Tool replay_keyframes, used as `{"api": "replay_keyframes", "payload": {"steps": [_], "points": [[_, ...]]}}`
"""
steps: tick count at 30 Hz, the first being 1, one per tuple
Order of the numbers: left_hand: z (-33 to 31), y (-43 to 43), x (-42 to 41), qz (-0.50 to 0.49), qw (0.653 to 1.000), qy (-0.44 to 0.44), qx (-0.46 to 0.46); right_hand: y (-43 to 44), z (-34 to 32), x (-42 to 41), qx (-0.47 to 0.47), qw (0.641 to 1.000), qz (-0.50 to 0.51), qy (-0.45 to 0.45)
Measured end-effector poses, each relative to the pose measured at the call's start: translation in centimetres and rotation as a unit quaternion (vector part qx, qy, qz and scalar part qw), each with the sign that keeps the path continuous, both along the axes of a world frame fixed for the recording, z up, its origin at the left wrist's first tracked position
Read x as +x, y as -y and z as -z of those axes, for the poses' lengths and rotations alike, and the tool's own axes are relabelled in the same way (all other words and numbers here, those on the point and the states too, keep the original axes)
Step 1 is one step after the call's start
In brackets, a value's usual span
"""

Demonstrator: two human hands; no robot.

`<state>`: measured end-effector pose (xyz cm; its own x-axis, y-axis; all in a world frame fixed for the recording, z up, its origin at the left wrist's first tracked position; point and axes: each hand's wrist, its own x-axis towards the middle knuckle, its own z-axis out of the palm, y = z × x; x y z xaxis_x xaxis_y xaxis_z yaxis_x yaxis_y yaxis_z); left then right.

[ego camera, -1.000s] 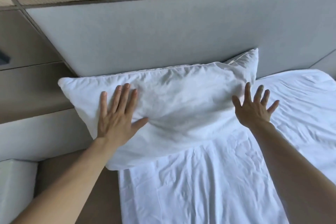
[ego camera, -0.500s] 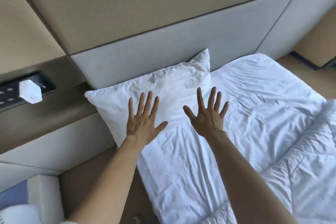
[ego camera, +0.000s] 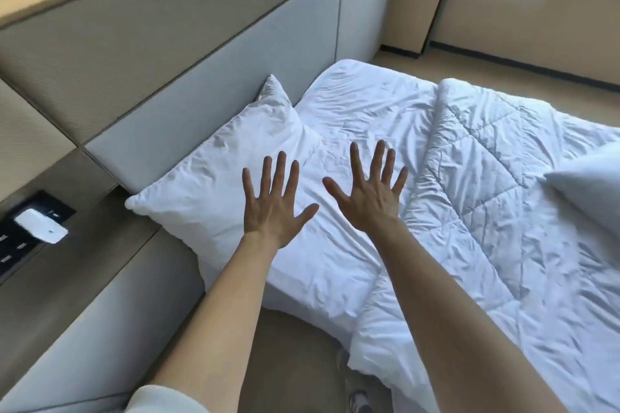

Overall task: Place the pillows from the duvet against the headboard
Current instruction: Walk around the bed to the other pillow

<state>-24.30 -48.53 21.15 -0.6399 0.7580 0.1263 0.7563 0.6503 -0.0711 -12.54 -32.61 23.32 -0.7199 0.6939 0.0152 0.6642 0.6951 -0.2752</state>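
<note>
One white pillow (ego camera: 214, 178) leans against the grey padded headboard (ego camera: 188, 90) at the left end of the bed. A second white pillow (ego camera: 590, 191) lies on the quilted white duvet (ego camera: 503, 211) at the right edge of view, partly cut off. My left hand (ego camera: 273, 201) hovers with fingers spread over the lower right part of the first pillow, holding nothing. My right hand (ego camera: 370, 193) is also spread flat and empty, over the wrinkled sheet (ego camera: 362, 111) between the pillow and the duvet's folded edge.
A dark socket panel with a white plug (ego camera: 42, 225) sits in the wall ledge at the left. Brown floor (ego camera: 288, 362) runs along the bed's near side. Beige wall panels stand beyond the bed at the far right.
Both hands have come off the pillow and drawn back toward me, close together. The view has swung right, bringing the duvet and the second pillow into sight.
</note>
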Motion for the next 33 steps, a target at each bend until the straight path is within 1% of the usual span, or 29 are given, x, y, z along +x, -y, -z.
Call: {"api": "replay_keyframes", "payload": {"steps": [4, 9, 11, 17, 21, 25, 29, 33], "points": [[-0.1, -0.2, 5.4, 0.078, 0.997, 0.011, 0.002, 2.0, -0.4, 8.0, 0.004, 0.997, 0.078, 0.011], [-0.6, -2.5, 14.0, 0.192, 0.981, 0.038, 0.004, 3.0, -0.9, 18.8, -0.001, 0.982, 0.185, 0.045], [-0.7, -3.5, 17.9, 0.24, 0.97, 0.045, 0.003, 3.4, -1.0, 23.2, -0.011, 0.973, 0.228, 0.045], [-0.1, -5.9, 29.1, 0.339, 0.939, 0.055, -0.032, 5.3, 0.1, 35.7, -0.044, 0.939, 0.338, 0.046], [0.7, -7.2, 37.1, 0.404, 0.91, 0.061, -0.064, 6.8, 1.1, 44.6, -0.059, 0.913, 0.4, 0.052], [1.8, -7.9, 45.0, 0.453, 0.886, 0.064, -0.08, 8.2, 2.4, 53.2, -0.066, 0.89, 0.447, 0.055], [3.2, -8.4, 53.1, 0.498, 0.857, 0.061, -0.115, 9.5, 3.8, 61.2, -0.08, 0.867, 0.489, 0.047], [5.0, -8.8, 60.6, 0.529, 0.835, 0.056, -0.14, 11.0, 5.7, 68.5, -0.103, 0.85, 0.515, 0.05]]}}
